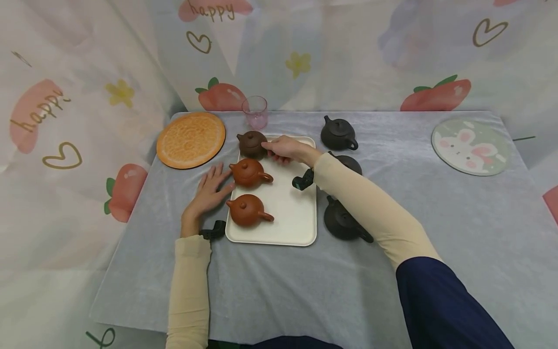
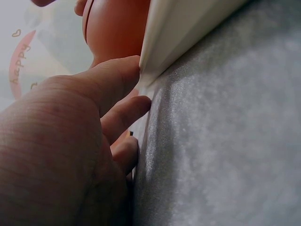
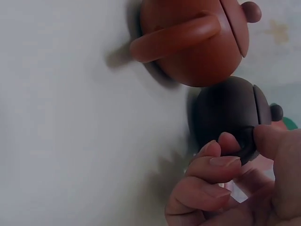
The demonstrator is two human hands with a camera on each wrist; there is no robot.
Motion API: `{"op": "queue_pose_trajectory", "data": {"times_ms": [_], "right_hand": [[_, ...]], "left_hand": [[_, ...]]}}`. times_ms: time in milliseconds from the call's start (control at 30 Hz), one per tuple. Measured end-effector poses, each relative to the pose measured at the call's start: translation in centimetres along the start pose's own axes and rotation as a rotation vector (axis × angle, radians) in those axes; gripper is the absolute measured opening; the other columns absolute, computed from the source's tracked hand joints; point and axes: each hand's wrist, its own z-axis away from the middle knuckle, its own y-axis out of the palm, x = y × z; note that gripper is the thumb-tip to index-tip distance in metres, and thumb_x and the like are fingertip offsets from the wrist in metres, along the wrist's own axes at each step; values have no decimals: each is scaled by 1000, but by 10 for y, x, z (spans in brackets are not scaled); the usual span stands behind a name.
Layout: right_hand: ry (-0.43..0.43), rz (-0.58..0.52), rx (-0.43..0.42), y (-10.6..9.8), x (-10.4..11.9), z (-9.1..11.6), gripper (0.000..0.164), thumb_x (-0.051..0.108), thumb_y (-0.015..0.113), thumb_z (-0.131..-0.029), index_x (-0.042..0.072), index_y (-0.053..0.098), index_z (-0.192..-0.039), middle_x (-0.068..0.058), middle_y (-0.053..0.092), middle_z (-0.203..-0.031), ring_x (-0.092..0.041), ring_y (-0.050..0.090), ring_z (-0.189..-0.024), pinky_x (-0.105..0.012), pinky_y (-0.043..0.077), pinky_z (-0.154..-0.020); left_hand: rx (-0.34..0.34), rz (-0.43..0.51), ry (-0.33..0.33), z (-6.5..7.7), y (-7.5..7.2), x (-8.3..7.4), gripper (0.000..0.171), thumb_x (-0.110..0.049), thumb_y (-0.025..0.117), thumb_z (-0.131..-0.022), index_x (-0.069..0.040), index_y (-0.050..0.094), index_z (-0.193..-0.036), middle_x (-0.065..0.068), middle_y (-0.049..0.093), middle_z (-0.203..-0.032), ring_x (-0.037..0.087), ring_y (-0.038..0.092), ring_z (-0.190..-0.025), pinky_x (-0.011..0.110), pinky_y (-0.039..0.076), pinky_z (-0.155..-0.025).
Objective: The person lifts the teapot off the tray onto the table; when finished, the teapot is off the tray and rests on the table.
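"happy" (image 1: 211, 10) on the printed backdrop (image 1: 344, 29)

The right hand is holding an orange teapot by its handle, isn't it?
Not quite: the colour is wrong. The right hand is holding a dark brown teapot by its handle, as the head view shows.

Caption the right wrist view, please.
The right hand grips the handle of a dark teapot beside a reddish-brown teapot.

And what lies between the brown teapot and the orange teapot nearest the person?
Another orange teapot, standing on the white tray; the head view shows it.
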Motion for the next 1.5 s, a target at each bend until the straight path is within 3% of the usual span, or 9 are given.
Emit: {"op": "queue_pose_trajectory", "data": {"times_ms": [200, 600, 1500], "right_hand": [[-21, -56, 49, 3, 0, 2, 43, 38, 41, -105, 1, 52, -83, -2, 46, -68, -11, 39, -55, -23, 31, -51], [62, -157, 134, 0, -3, 8, 41, 35, 36, -107, 5, 44, -80, -3, 42, -71, -12, 37, -59, -23, 28, -54], [33, -164, 121, -15, -23, 35, 42, 35, 35, -107, 5, 42, -78, -4, 40, -72, -12, 34, -59, -24, 28, -54]], "left_hand": [[3, -5, -2, 0, 0, 1, 65, -42, 48, -101, -10, 31, -154, 11, 2, -165, 29, -7, -152, 49, -7, -120], [-19, 4, 10, -1, 1, 2, 64, -42, 48, -100, -9, 33, -153, 13, 5, -165, 31, -5, -152, 50, -5, -120], [-11, -4, -1, 1, 1, -1, 64, -42, 49, -100, -10, 32, -154, 12, 4, -165, 29, -7, -152, 49, -6, -120]]}}
